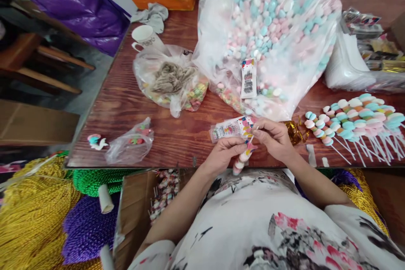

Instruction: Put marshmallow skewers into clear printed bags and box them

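Observation:
Close to the table's front edge, my left hand (226, 154) is closed around a marshmallow skewer (243, 161), whose pink and white pieces hang below my fingers. The thin white stick points up, and the fingers of my right hand (272, 137) pinch it. At the stick's base sits a bright printed bit, perhaps wrapper; I cannot tell. Just behind my hands lie printed clear wrappers (228, 128). Gold twist ties (295, 131) rest beside my right hand. Farther right, many finished marshmallow skewers (357, 120) are piled with sticks toward me.
A big clear bag of marshmallows (268, 21) fills the back, with a wrapper packet (249, 79) on it. Left of it are a smaller candy bag (171, 80), a white mug (147, 37) and an orange tray (163, 2). A plastic box (351, 80) stands right.

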`<state>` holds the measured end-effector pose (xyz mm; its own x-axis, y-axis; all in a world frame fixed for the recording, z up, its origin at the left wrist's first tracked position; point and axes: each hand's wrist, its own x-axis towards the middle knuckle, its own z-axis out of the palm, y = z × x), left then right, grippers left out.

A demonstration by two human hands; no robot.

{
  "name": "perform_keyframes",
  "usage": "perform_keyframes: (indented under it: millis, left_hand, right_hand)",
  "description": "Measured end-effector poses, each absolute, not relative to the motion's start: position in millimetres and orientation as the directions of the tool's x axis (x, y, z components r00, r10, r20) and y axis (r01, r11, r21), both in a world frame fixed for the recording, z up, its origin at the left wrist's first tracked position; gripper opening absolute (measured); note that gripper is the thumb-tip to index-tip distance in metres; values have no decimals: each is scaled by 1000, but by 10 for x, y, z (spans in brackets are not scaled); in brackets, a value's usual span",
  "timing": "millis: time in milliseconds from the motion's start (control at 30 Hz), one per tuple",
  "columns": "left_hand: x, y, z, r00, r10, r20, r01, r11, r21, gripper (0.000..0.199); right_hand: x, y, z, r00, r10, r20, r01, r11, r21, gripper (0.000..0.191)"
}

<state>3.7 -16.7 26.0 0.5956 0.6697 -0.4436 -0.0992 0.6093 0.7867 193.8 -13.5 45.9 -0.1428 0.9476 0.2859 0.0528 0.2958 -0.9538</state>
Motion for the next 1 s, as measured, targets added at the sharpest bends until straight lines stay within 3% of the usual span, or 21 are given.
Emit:
perform_keyframes:
  millis: [167, 300, 400, 533, 633, 800, 1000]
  left_hand:
    - [214, -268, 189, 384, 816, -432, -266, 546, 794, 34]
    - [238, -214, 219, 179, 902, -394, -338, 432, 836, 33]
    - [205, -151, 252, 58, 970, -238, -231, 245, 942, 32]
    - [215, -205, 252, 69, 996, -65, 27, 63, 998, 32]
    - [247, -315, 240, 147, 981, -123, -16, 127, 992, 35]
    - [231, -358, 247, 340, 887, -312, -220, 397, 891, 40]
    - [96, -211, 263, 499, 757, -423, -209, 579, 788, 38]
  right_hand:
    - [1826, -168, 370, -166, 894, 417, 172, 442, -880, 16]
    - [1853, -200, 329, 40, 941, 336, 89, 331, -939, 9]
    - [1807, -253, 287, 50, 962, 270, 92, 264, -960, 19]
    - [1667, -297, 187, 14, 918, 396, 199, 385, -901, 3]
    - [1636, -269, 131, 48, 869, 493, 244, 469, -849, 14]
    - [1638, -207, 105, 21, 824, 567, 316, 532, -785, 18]
    - [1707, -110, 133, -52, 797, 601, 318, 584, -747, 17]
